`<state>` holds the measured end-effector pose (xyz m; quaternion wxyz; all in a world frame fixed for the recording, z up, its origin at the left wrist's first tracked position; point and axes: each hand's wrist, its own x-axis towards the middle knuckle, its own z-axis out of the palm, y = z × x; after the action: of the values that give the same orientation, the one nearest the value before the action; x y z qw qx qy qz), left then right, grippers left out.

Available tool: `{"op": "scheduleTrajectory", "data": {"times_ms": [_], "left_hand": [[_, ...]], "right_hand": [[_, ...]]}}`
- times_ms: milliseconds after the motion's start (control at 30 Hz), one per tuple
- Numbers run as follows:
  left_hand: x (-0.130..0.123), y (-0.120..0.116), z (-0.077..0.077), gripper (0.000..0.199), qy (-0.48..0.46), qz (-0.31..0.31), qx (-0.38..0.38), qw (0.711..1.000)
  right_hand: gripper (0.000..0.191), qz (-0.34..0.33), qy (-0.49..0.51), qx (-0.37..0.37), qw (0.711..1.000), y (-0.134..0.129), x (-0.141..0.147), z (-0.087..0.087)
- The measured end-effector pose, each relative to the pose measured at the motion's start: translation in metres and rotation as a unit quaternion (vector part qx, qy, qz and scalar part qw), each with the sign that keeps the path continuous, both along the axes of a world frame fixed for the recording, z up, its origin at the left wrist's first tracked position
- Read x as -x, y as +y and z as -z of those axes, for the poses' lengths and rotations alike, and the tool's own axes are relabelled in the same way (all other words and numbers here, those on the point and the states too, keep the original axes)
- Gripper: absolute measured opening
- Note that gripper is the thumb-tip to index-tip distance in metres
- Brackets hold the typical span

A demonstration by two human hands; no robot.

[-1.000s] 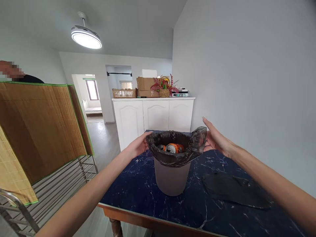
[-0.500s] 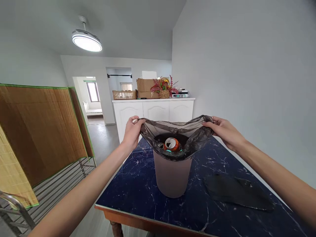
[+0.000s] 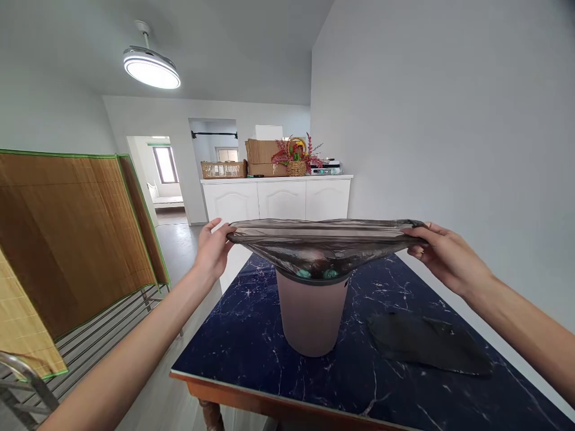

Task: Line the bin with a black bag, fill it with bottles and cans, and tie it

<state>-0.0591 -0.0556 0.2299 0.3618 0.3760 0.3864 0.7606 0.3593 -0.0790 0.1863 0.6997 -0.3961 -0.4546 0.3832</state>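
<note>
A pinkish bin (image 3: 311, 317) stands upright on the dark blue marbled table (image 3: 242, 347). Above its rim a thin black plastic bag (image 3: 321, 242) is stretched taut sideways, its mouth pulled flat. My left hand (image 3: 212, 246) pinches the bag's left end, and my right hand (image 3: 442, 254) pinches the right end. Through the film, blurred reddish and teal items show inside the bag; the cans are mostly hidden. The bag's lower part is down in the bin.
A folded black plastic sheet (image 3: 429, 342) lies on the table to the right of the bin. Behind stands a white cabinet (image 3: 282, 200) with cardboard boxes and a flower basket (image 3: 297, 168). A metal rack (image 3: 112, 323) with bamboo mats (image 3: 76, 233) is at left.
Both hands have moved apart, pulling the bag's mouth from open to stretched flat. The bag has come off the bin's front rim, and its film now covers the view of the cans.
</note>
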Motion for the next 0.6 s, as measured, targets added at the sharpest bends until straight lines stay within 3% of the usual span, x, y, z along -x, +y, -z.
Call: {"op": "scheduleTrajectory", "data": {"times_ms": [133,333,467,600], "left_hand": [[0.011,-0.017,0.017,0.054,0.016,0.023,0.003,1.000],[0.036,-0.034,0.052,0.047,0.156,0.026,-0.012,0.987],[0.046,-0.035,0.070,0.039,0.211,0.033,-0.011,0.977],[0.045,-0.032,0.081,0.040,0.208,0.027,-0.011,0.978]], "right_hand": [[0.045,-0.008,0.015,0.008,1.000,-0.017,-0.012,0.029],[0.048,-0.011,-0.022,0.041,0.999,-0.048,-0.016,0.073],[0.050,-0.036,0.057,0.056,0.996,-0.056,-0.013,0.089],[0.050,-0.062,0.127,0.073,0.987,-0.057,-0.009,0.101]]}}
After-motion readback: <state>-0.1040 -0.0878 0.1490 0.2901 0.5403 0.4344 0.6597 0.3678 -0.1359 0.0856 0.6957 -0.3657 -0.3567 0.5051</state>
